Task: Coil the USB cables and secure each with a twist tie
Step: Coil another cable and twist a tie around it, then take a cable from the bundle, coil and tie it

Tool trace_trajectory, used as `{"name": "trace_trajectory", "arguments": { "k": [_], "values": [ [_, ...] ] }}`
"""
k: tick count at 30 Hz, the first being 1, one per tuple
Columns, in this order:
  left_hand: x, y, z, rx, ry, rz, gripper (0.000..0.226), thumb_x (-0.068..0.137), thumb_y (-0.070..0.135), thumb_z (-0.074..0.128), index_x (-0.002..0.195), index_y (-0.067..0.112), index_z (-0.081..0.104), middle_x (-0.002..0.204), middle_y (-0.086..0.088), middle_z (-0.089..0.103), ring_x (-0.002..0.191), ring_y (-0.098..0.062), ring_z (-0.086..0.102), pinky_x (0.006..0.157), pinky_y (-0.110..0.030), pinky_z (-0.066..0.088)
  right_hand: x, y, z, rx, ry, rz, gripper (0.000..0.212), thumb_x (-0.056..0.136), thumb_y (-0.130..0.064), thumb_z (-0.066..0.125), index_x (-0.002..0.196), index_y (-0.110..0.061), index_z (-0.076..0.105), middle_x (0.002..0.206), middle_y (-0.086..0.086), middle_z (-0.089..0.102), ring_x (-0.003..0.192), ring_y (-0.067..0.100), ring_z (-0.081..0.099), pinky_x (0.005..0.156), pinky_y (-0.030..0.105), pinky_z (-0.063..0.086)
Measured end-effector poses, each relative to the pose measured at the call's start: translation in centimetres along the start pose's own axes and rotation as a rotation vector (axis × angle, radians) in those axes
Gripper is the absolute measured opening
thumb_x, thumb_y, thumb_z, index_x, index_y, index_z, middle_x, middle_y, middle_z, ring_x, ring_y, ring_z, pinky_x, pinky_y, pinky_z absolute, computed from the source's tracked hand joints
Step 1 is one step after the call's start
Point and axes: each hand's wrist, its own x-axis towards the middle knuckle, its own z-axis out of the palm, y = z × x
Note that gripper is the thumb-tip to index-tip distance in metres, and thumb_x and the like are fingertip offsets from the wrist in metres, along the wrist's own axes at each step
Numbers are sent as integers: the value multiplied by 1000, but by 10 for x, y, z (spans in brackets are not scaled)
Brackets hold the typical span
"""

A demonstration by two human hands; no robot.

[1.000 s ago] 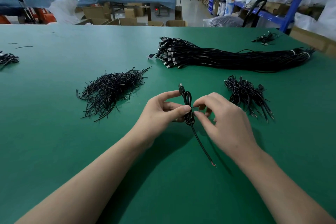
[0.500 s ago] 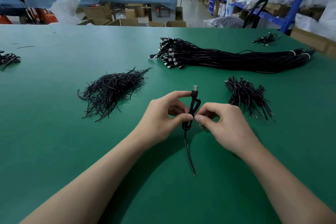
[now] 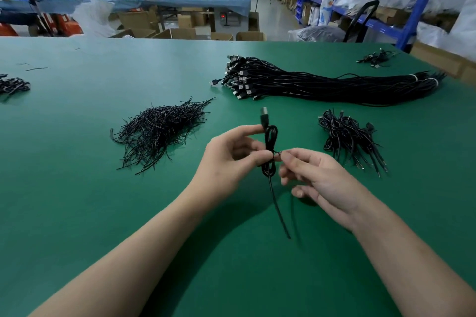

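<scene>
USB cable (image 3: 270,141): black, thin, in a narrow oval coil, metal plug (image 3: 264,112) uppermost; we pinched it in our left hand (image 3: 226,159) above the green surface (image 3: 77,188), right hand (image 3: 324,183) pinching its twist tie (image 3: 278,153)

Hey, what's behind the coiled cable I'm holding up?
Farther back on the green table lies the bundle of straight USB cables. The coiled cable, pinched by your left hand, hides the table directly behind it.
</scene>
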Motion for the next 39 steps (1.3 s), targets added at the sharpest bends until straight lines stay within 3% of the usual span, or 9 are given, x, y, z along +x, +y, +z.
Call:
{"name": "trace_trajectory", "arguments": {
  "k": [4, 10, 13, 18, 24, 30, 32, 35, 39],
  "values": [
    [1, -4, 5, -186, 89, -92, 34, 86, 6, 78, 116, 19, 67, 82, 2, 71, 75, -12, 66, 77, -21, 55, -1, 2, 9, -255, 26, -87, 35, 92, -53, 59, 99, -22, 74, 93, 3, 77, 76, 12, 68, 55, 23, 45],
    [-1, -9, 10, -166, 71, -121, 26, 88, 14, 76, 113, 18, 70, 89, 1, 78, 82, -6, 71, 74, -16, 51, -4, 2, 18, -280, 26, -117, 18, 97, -31, 65, 88, -15, 67, 75, 8, 74, 58, 15, 57, 47, 18, 35],
    [-2, -11, 10, -82, 46, -123, 21, 96, 20, 69, 117, 20, 68, 103, 3, 79, 97, -12, 73, 74, -20, 53, -4, -11, 7, -374, 196, -162, 23, 97, -33, 65, 84, -14, 67, 71, 3, 74, 56, 11, 55, 50, 17, 37],
    [0, -20, 8, 46, 35, -152, 13, 102, 24, 61, 113, 22, 68, 103, 7, 78, 93, -11, 72, 74, -27, 54, -1, -48, -55, -615, 581, -211, 24, 94, -37, 66, 82, -17, 71, 64, -4, 72, 48, 6, 55, 57, 29, 45],
    [-2, -23, 11, 184, -23, -150, 10, 100, 24, 63, 106, 27, 70, 100, 9, 78, 92, -11, 72, 81, -32, 53, 19, -49, -110, -1078, 726, -11, 29, 95, -45, 63, 83, -19, 67, 79, 5, 70, 77, 26, 64, 72, 38, 55],
    [10, -22, 13, 253, -13, -238, 14, 97, 15, 66, 102, 26, 72, 102, 10, 77, 97, -15, 71, 85, -32, 54, 26, -32, -108, -1273, 741, 101, 31, 96, -55, 56, 92, -27, 67, 71, -4, 60, 67, 21, 56, 53, 26, 34],
    [28, -23, 13, 306, -33, -290, 13, 96, 19, 68, 106, 25, 72, 106, 11, 75, 97, -12, 71, 84, -29, 52, 24, -30, -103, -1345, 833, -21, 30, 97, -52, 56, 97, -23, 65, 80, -1, 61, 71, 25, 56, 56, 29, 37],
    [70, -28, 14, 497, -29, -280, 28, 96, 24, 68, 123, 17, 69, 121, 5, 71, 104, -12, 68, 96, -31, 53, 18, -29, -74, -1276, 854, -423, 22, 97, -41, 57, 101, -19, 60, 94, 4, 60, 75, 29, 58, 61, 35, 44],
    [128, -45, 22, 703, -4, -306, 50, 98, 31, 64, 143, 12, 54, 147, -8, 52, 128, -24, 55, 112, -35, 40, 10, -3, -2, -1261, 451, -727, 22, 98, -44, 53, 98, -24, 61, 82, -10, 53, 76, 14, 55, 63, 32, 44]
  ]
}}
